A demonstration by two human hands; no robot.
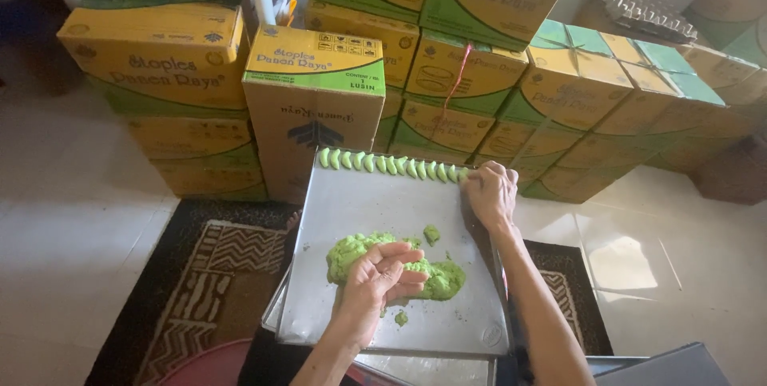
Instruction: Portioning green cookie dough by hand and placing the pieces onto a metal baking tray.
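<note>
Green dough lump [363,254]: lies on your metal baking tray [375,194], toward its near edge, long axis running left to right across the tray. 1 small crumb [431,233] sits just beyond it, another [401,318] nearer the near edge.
Shaped green pieces [391,165]: 1 row along the tray's far edge, set close side by side; the row runs left to right.
Left hand [383,278]: yours, palm turned up, fingers curled over the lump's near side, touching it.
Right hand [491,193]: yours, arm stretched out, fingertips pinched at the row's right end by the far right corner.
Hands well apart.
Tray rests on a patterned dark mat [216,274]; stacked yellow-green cartons [311,98] stand just beyond.
</note>
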